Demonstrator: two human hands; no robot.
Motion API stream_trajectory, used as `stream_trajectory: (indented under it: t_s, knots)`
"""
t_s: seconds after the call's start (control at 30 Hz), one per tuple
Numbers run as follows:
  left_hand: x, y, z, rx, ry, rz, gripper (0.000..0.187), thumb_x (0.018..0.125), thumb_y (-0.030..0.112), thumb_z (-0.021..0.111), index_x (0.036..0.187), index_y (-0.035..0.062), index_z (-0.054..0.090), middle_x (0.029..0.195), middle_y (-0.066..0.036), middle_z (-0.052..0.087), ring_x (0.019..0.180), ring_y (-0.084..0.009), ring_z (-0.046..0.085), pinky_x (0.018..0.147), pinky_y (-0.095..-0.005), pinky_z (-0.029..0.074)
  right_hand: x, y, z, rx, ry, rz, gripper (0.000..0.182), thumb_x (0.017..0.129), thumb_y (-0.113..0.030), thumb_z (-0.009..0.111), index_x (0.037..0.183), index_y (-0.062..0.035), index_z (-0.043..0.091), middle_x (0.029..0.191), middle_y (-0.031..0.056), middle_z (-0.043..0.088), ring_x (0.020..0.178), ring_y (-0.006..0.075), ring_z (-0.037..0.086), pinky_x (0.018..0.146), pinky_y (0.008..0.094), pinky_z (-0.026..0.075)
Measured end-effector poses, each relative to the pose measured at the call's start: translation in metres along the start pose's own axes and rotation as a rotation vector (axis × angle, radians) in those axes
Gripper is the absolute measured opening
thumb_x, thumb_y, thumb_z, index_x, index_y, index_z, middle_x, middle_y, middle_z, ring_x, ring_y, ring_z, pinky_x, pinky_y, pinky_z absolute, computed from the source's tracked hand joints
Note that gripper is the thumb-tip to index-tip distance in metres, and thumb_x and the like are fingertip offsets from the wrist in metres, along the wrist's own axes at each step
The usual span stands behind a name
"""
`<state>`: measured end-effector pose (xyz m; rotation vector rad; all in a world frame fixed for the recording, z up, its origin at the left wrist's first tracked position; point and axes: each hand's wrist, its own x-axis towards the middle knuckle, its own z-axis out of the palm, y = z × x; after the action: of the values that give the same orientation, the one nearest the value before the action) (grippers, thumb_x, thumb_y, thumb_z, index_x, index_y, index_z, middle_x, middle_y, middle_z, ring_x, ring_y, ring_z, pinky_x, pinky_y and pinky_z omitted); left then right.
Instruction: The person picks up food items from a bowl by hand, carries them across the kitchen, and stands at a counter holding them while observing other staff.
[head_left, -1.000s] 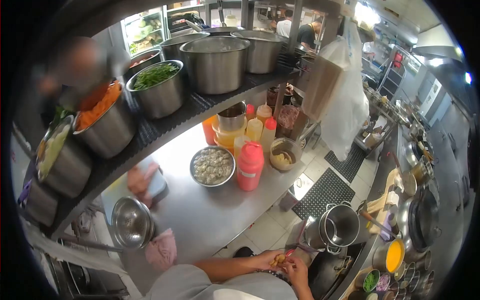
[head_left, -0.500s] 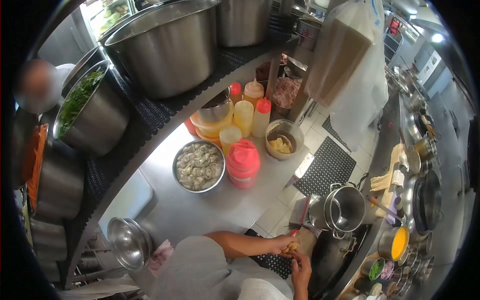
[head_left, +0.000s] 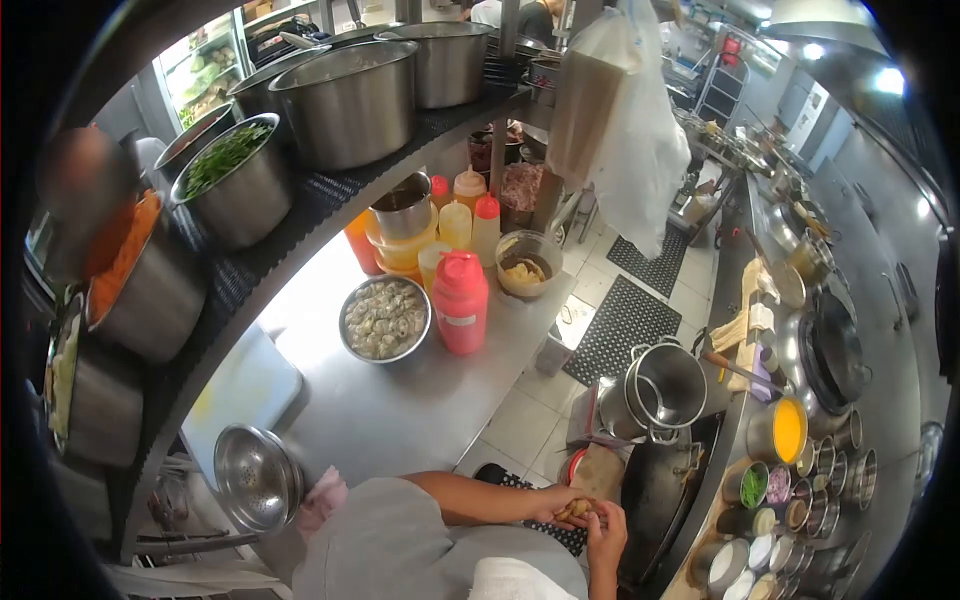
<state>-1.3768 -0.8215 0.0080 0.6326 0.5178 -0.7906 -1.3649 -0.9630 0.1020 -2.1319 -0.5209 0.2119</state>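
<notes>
**Both hands closed on a small piece of food beside the wok**

Take the dark wok (head_left: 660,500) at the lower right as the landmark. Just to its left, both hands meet over the floor gap between the steel counter (head_left: 400,410) and the cooking line. The left hand (head_left: 553,503) comes in from the counter side, and its fingers curl around a small golden-brown food piece (head_left: 578,510). The right hand (head_left: 607,530) rises from below, fingertips pinched onto the same piece — so neither hand is open, and the piece is gripped between them.

The piece is too small to read well. Its long axis seems to run roughly left to right, from the left palm toward the wok; which end leads I cannot tell.

In my judgement, the main risk is a drop: the piece hangs over bare floor tiles and the black mat (head_left: 625,325), not over a surface, so a slipping fingertip would lose it. The wok rim lies close to the right hand, and if it is hot, a careless reach could burn the knuckles.

Further from the wok, on the counter, stand a bowl of dumplings (head_left: 385,318) and a red squeeze bottle (head_left: 461,300).
</notes>
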Motion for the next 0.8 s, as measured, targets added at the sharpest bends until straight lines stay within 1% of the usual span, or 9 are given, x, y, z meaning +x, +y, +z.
stream_trajectory:
  t_s: [0.13, 0.23, 0.37, 0.43, 0.5, 0.67, 0.73, 0.77, 0.8]
  knots:
    - [0.006, -0.047, 0.01, -0.019, -0.038, -0.011, 0.032, 0.09, 0.045, 0.04, 0.1, 0.0207, 0.059, 0.087, 0.002, 0.064, 0.076, -0.012, 0.063, 0.07, -0.0342, 0.05, -0.045, 0.02, -0.01, -0.115, -0.011, -0.062, 0.026, 0.072, -0.003, 0.062, 0.098, -0.0032, 0.06, 0.104, 0.0123, 0.058, 0.095, 0.0287, 0.055, 0.081, 0.0356, 0.046]
    - [0.006, -0.081, 0.021, 0.001, -0.013, -0.029, 0.035, 0.088, 0.049, 0.045, 0.097, 0.018, 0.059, 0.086, 0.001, 0.064, 0.073, -0.0113, 0.06, 0.068, -0.0338, 0.051, -0.077, 0.032, -0.012, -0.156, -0.032, -0.118, 0.032, 0.07, -0.005, 0.063, 0.102, -0.0038, 0.06, 0.107, 0.012, 0.059, 0.096, 0.0303, 0.054, 0.087, 0.0371, 0.042]
    - [-0.01, -0.11, 0.031, -0.026, 0.016, -0.088, 0.036, 0.088, 0.05, 0.045, 0.097, 0.0181, 0.06, 0.089, 0.001, 0.064, 0.073, -0.0113, 0.059, 0.074, -0.0352, 0.05, -0.113, 0.047, -0.016, -0.124, -0.079, -0.091, 0.033, 0.07, -0.005, 0.063, 0.103, -0.0035, 0.06, 0.109, 0.011, 0.059, 0.098, 0.0291, 0.054, 0.087, 0.0365, 0.042]
    - [-0.014, -0.116, 0.036, 0.003, 0.012, -0.085, 0.039, 0.089, 0.051, 0.041, 0.098, 0.018, 0.06, 0.087, 0.001, 0.064, 0.072, -0.0126, 0.059, 0.072, -0.0348, 0.05, -0.131, 0.044, -0.021, -0.125, -0.095, -0.041, 0.029, 0.07, -0.007, 0.062, 0.1, -0.0039, 0.061, 0.105, 0.0098, 0.06, 0.094, 0.0274, 0.055, 0.08, 0.0346, 0.045]
    - [-0.016, -0.124, 0.042, 0.048, -0.029, -0.094, 0.045, 0.089, 0.055, 0.037, 0.099, 0.0171, 0.06, 0.087, 0.002, 0.064, 0.071, -0.0133, 0.059, 0.07, -0.0341, 0.05, -0.142, 0.037, -0.028, -0.12, -0.09, -0.02, 0.031, 0.07, -0.005, 0.063, 0.101, -0.0035, 0.06, 0.105, 0.0107, 0.06, 0.095, 0.0283, 0.054, 0.082, 0.0355, 0.044]
    - [-0.019, -0.143, 0.053, 0.117, -0.009, -0.102, 0.043, 0.088, 0.055, 0.039, 0.098, 0.0183, 0.06, 0.085, 0.003, 0.062, 0.066, -0.0113, 0.055, 0.07, -0.0336, 0.049, -0.162, 0.038, -0.033, -0.086, -0.064, 0.008, 0.036, 0.067, -0.005, 0.066, 0.102, -0.0034, 0.059, 0.103, 0.0114, 0.059, 0.095, 0.029, 0.053, 0.084, 0.0366, 0.043]
    - [-0.015, -0.151, 0.05, 0.1, -0.018, -0.121, 0.042, 0.088, 0.055, 0.04, 0.097, 0.019, 0.06, 0.085, 0.002, 0.063, 0.068, -0.0112, 0.055, 0.072, -0.0347, 0.048, -0.168, 0.042, -0.031, -0.123, -0.019, -0.057, 0.037, 0.066, -0.005, 0.067, 0.102, -0.0037, 0.059, 0.103, 0.0112, 0.059, 0.095, 0.0289, 0.053, 0.083, 0.0365, 0.043]
    - [-0.01, -0.154, 0.043, 0.129, -0.034, -0.149, 0.041, 0.087, 0.054, 0.042, 0.103, 0.0192, 0.058, 0.096, 0.001, 0.062, 0.086, -0.0129, 0.058, 0.076, -0.038, 0.049, -0.173, 0.042, -0.03, -0.119, -0.015, -0.055, 0.037, 0.066, -0.005, 0.067, 0.102, -0.0037, 0.059, 0.103, 0.0112, 0.059, 0.095, 0.0289, 0.053, 0.083, 0.0365, 0.043]
    - [-0.014, -0.154, 0.046, 0.133, -0.032, -0.146, 0.041, 0.087, 0.054, 0.042, 0.103, 0.0192, 0.058, 0.096, 0.001, 0.062, 0.086, -0.0129, 0.058, 0.076, -0.038, 0.049, -0.175, 0.04, -0.03, -0.132, -0.03, -0.056, 0.038, 0.065, -0.005, 0.067, 0.102, -0.0038, 0.059, 0.103, 0.0112, 0.059, 0.095, 0.029, 0.053, 0.083, 0.0365, 0.043]
